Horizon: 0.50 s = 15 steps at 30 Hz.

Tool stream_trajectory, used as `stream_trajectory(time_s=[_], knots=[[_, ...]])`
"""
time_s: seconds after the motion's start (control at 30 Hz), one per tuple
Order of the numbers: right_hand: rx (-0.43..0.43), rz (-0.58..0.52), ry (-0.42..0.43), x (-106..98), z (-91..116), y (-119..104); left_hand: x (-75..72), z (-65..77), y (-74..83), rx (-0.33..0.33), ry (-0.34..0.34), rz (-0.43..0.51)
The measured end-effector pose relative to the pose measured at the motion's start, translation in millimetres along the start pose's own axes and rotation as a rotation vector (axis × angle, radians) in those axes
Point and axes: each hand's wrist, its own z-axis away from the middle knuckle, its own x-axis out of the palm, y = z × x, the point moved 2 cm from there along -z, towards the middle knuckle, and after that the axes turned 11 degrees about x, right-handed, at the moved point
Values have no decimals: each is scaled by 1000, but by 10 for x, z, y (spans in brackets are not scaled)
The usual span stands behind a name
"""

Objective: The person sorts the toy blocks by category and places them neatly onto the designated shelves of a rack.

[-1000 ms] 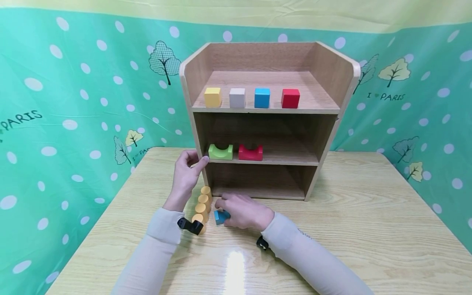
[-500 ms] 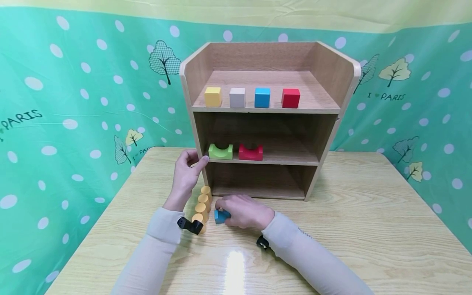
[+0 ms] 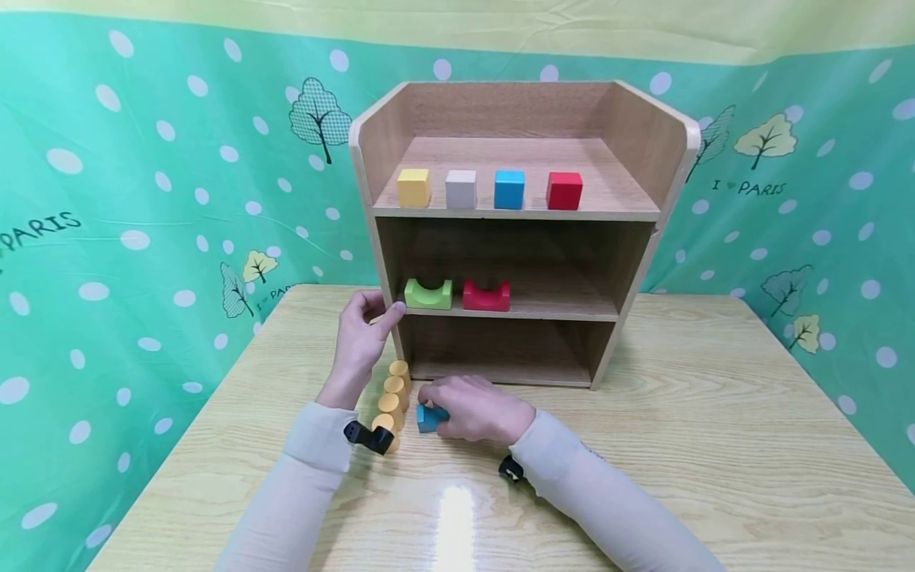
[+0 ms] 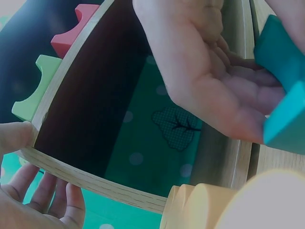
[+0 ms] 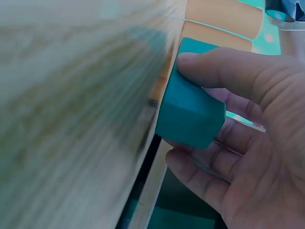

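My left hand (image 3: 360, 342) holds the left side panel of the wooden shelf (image 3: 604, 342), thumb on the front edge by the middle board, other fingers along the outer side. In the right wrist view, my right hand (image 5: 257, 109) grips a blue arch block (image 5: 190, 102) between thumb and fingers. That block (image 3: 427, 419) is low over or on the table, in front of the shelf; contact is hard to tell. Left of it stands a row of several yellow-orange cylinders (image 3: 390, 405), partly covered by the left wrist camera.
On the middle board sit a green arch block (image 3: 428, 295) and a red arch block (image 3: 486, 295). The top board bears a yellow cube (image 3: 413, 188), a white cube (image 3: 461, 190), a blue cube (image 3: 509, 190) and a red cube (image 3: 564, 191). A patterned curtain (image 3: 179, 199) hangs behind.
The fingers of my right hand have drawn in slightly around the blue arch block, which has barely shifted. My left hand and the shelf look the same.
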Motion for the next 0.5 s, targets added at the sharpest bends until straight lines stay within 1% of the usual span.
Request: stream_trajectory(time_s=[0.33, 0.5], knots=[[17, 3, 0, -166, 49, 20, -2, 4, -1, -3, -5, -5], [12, 15, 19, -277, 85, 11, -1, 1, -2, -9, 5, -1]])
